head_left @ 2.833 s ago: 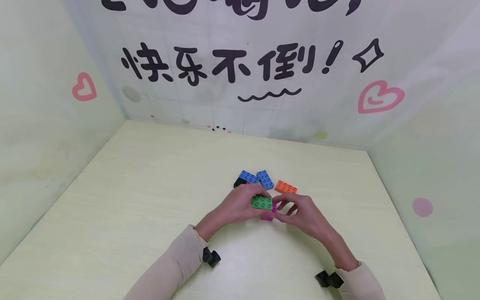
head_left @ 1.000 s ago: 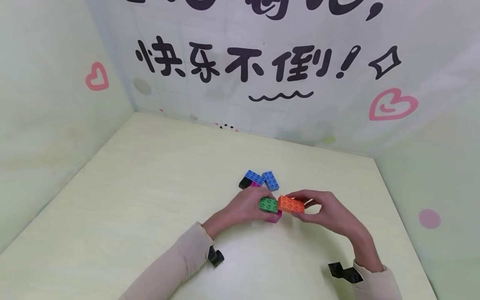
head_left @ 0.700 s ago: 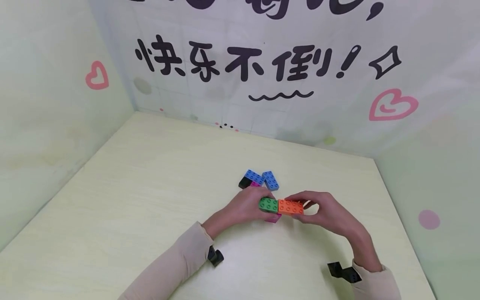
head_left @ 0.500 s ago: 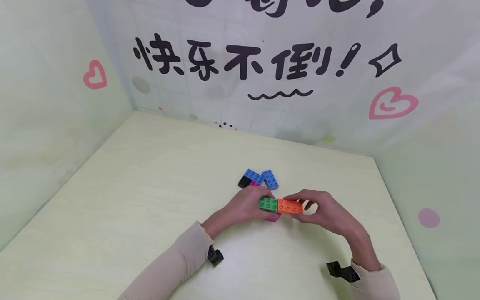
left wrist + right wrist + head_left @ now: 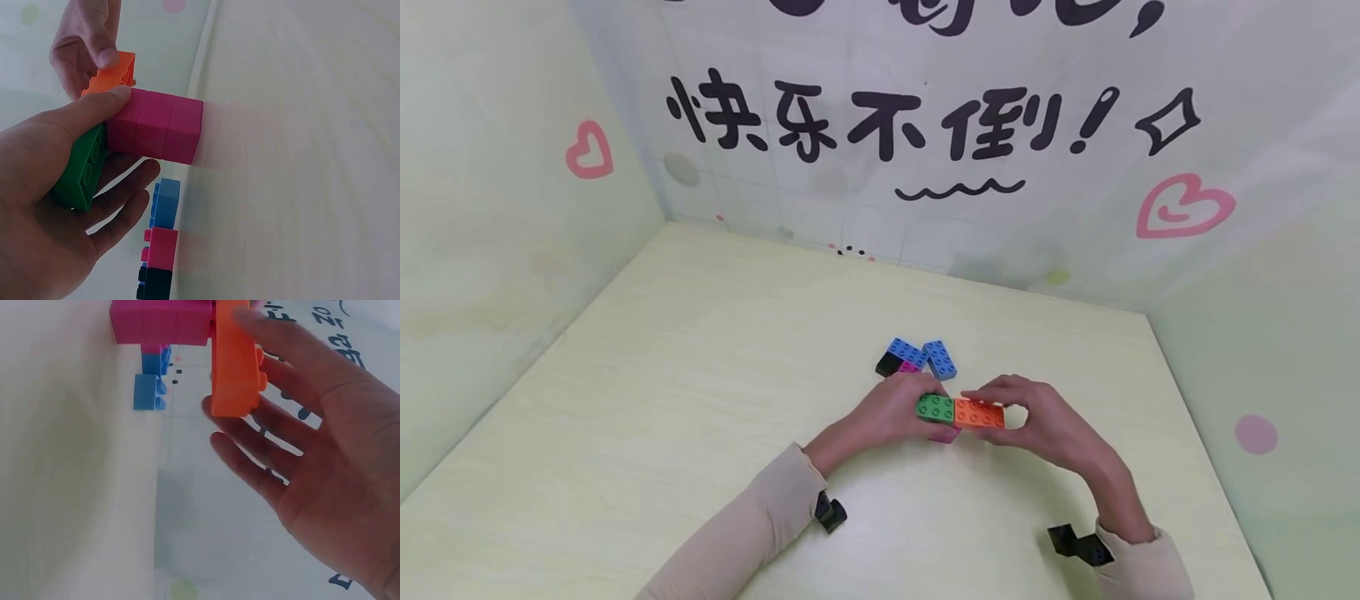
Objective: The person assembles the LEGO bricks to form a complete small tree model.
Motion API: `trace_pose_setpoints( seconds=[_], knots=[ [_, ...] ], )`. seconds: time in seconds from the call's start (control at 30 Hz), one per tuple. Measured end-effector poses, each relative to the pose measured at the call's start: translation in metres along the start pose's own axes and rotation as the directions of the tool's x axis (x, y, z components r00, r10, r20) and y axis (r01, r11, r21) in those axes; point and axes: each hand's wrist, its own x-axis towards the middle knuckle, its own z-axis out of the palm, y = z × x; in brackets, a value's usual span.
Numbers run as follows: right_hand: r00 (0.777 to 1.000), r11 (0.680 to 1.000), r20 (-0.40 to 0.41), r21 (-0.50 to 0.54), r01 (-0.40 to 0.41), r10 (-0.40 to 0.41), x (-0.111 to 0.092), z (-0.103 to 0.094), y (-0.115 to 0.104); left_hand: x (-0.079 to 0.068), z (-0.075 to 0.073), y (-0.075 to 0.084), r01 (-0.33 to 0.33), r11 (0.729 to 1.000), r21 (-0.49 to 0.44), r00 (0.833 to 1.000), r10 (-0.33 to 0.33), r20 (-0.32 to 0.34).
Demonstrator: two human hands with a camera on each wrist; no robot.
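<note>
Head view: the orange brick [image 5: 979, 414] is pinched between thumb and fingers of the right hand [image 5: 1051, 423], clearly the nearer hand, with its palm off to the right of the brick. Long axis is lined up left to right, butted end to end with the green brick [image 5: 935, 408], which is gripped by the left hand [image 5: 887, 410] along with the magenta stack [image 5: 156, 125]. Both bricks are perched across the stack's top, overhanging opposite sides. Whether orange is fully pressed down can't be told, tbh.

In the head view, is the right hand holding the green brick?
No, the right hand holds the orange brick, right of the green brick.
</note>
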Motion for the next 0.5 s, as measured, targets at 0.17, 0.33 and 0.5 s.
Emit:
trace_pose_setpoints(
  seconds=[0.17,0.33,0.5],
  knots=[
    [0.996,0.997,-0.080,0.071,0.030,-0.025,0.007,0.011,-0.003,-0.001,0.001,0.000,0.002,1.000,-0.002,1.000,-0.002,0.001],
    [0.993,0.996,-0.115,0.088,0.020,-0.010,0.009,0.014,-0.006,0.001,0.000,0.000,0.003,1.000,0.001,1.000,-0.003,0.007],
    [0.996,0.998,-0.093,0.067,0.017,-0.011,0.010,0.014,-0.006,0.001,0.000,0.000,0.016,1.000,-0.004,1.000,-0.016,0.009]
  ],
)
